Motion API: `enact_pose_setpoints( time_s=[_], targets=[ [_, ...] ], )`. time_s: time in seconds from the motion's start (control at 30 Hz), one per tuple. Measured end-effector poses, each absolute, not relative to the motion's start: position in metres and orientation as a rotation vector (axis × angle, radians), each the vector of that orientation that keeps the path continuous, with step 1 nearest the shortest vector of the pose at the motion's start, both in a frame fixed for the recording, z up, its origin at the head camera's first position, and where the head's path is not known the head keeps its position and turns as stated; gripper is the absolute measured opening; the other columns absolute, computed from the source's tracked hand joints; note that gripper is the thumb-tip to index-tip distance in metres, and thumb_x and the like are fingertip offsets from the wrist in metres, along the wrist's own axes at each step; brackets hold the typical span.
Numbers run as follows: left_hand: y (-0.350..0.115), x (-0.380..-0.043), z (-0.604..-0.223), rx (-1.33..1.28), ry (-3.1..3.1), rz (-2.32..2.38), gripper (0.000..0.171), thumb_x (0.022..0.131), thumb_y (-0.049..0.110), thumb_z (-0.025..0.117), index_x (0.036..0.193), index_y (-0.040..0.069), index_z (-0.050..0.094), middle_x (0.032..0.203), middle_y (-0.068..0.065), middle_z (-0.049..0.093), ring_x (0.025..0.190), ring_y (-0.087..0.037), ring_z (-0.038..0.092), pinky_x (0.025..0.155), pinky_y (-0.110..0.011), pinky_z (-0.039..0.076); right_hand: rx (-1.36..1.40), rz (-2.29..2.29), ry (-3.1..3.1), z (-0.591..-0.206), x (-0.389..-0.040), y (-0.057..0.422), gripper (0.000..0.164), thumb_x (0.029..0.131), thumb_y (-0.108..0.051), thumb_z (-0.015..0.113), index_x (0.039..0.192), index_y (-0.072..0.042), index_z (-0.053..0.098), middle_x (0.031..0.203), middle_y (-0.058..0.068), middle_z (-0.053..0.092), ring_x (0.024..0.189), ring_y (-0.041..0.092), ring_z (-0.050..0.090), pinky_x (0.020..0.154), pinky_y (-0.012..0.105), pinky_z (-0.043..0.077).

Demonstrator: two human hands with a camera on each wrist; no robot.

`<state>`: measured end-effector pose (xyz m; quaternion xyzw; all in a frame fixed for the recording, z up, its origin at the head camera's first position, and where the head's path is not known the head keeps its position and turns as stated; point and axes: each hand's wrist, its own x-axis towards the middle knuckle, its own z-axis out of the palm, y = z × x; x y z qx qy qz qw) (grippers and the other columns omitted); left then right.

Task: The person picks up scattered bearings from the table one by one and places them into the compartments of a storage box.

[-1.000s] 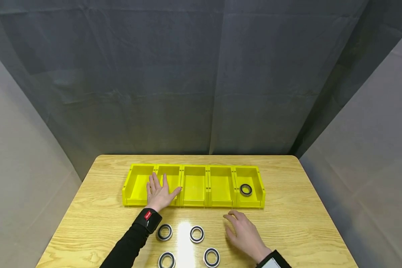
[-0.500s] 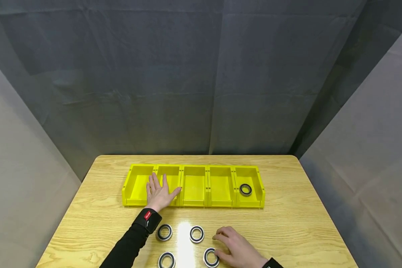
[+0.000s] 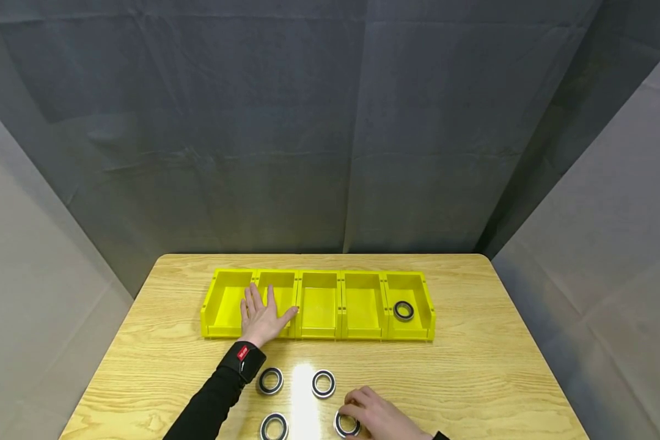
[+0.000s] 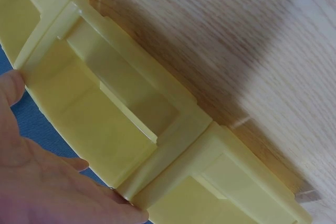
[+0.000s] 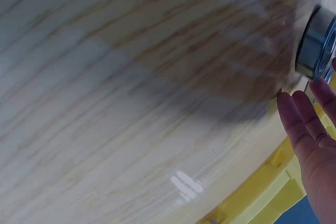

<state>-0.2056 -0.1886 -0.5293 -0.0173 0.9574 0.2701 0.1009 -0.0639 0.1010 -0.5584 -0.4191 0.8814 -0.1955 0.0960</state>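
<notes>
My left hand [image 3: 264, 321] is spread flat with fingers apart over the second compartment from the left of the yellow bin row [image 3: 319, 335]. In the left wrist view its fingertips lie at the bin's edge. Low in the head view, my right hand [image 3: 382, 417] has its fingers bent round a ball bearing [image 3: 339, 425], a steel ring with a black face. From the right wrist, this bearing [image 5: 310, 45] shows at the right edge with fingertips right at its rim; the thumb is out of that view.
Three more bearings lie on the wooden table [image 3: 473, 366]: one left of centre [image 3: 271, 381], one in the middle [image 3: 323, 384] and one at the front [image 3: 274, 427]. Another bearing [image 3: 404, 311] sits in the rightmost compartment. Grey curtains [image 3: 253, 153] stand behind and beside the table.
My right hand has come down and left, from in front of the bins to the nearest right bearing, and its fingers have bent round it. The left hand has not moved.
</notes>
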Motion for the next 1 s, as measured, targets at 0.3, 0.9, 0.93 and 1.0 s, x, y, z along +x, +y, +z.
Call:
enact_pose_setpoints(
  time_s=[0.3, 0.9, 0.93, 1.0],
  targets=[
    [-0.189, -0.207, -0.527, -0.055, 2.836, 0.783, 0.097, 0.096, 0.057, 0.055, 0.16, -0.001, 0.012, 0.163, -0.034, -0.015, 0.154, -0.049, -0.012, 0.124, -0.063, -0.006, -1.256, -0.499, 2.636, -0.561, -0.062, 0.093, 0.049, 0.093, -0.06, 0.059, 0.122, -0.02, 0.068, 0.117, -0.003, 0.061, 0.098, 0.008, 0.052, 0.073, 0.018, 0.049],
    [-0.158, -0.21, -0.539, 0.192, 2.972, 0.83, 0.067, 0.104, 0.027, 0.05, 0.16, 0.004, 0.022, 0.164, -0.033, 0.012, 0.151, -0.05, 0.019, 0.121, -0.062, 0.025, -1.367, -0.417, 2.732, -0.569, -0.059, 0.078, 0.033, 0.093, -0.049, 0.066, 0.11, -0.021, 0.072, 0.104, -0.003, 0.06, 0.087, 0.007, 0.049, 0.068, 0.013, 0.043],
    [-0.156, -0.211, -0.54, 0.201, 2.982, 0.841, 0.066, 0.103, 0.025, 0.051, 0.159, 0.003, 0.024, 0.163, -0.034, 0.014, 0.149, -0.051, 0.023, 0.117, -0.062, 0.031, -1.365, -0.423, 2.734, -0.57, -0.059, 0.078, 0.034, 0.093, -0.05, 0.065, 0.109, -0.021, 0.072, 0.104, -0.003, 0.06, 0.087, 0.007, 0.048, 0.067, 0.013, 0.043],
    [-0.152, -0.213, -0.543, 0.212, 3.0, 0.849, 0.065, 0.102, 0.021, 0.052, 0.158, 0.002, 0.025, 0.162, -0.035, 0.016, 0.144, -0.051, 0.029, 0.11, -0.061, 0.038, -1.365, -0.424, 2.74, -0.57, -0.058, 0.078, 0.035, 0.094, -0.052, 0.063, 0.109, -0.021, 0.072, 0.103, -0.002, 0.06, 0.087, 0.007, 0.048, 0.067, 0.013, 0.042]
  ],
)
